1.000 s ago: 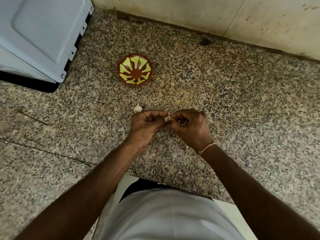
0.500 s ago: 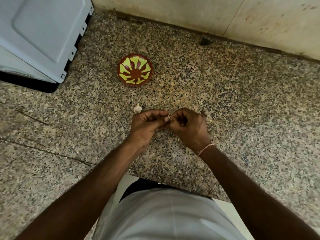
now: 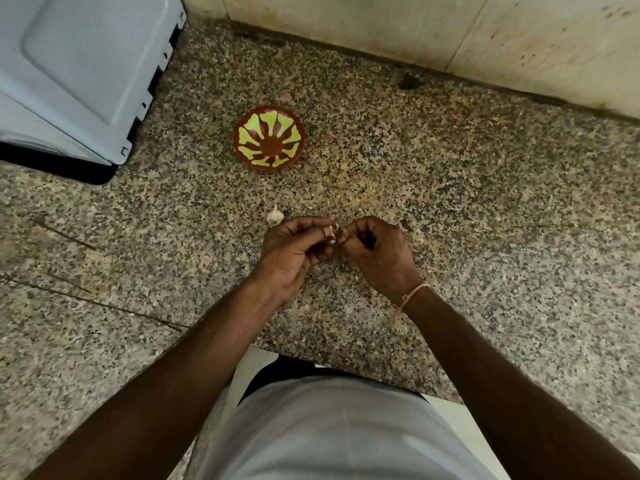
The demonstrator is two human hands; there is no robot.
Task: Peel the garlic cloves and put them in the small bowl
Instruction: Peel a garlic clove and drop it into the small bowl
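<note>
Your speckled granite counter fills nearly the whole view, running to the pale wall at 12 o'clock. A grey-blue plastic appliance sits on it at 10 o'clock. Your pale shirt shows at 6 o'clock.

Your left hand and right hand meet just above the centre, over the counter, fingers curled, their tips pressed together on a small garlic clove. Only a pale sliver of it shows between the tips, so you cannot tell how much skin is off. A thin pink thread band circles your right wrist.

The small bowl, red-brown with yellow-green petal shapes, stands at 11 o'clock from your hands, well apart from them, with nothing visible inside. Another garlic piece, still in its papery skin, lies on the counter just beside your left knuckles, at 10 o'clock from them.
</note>
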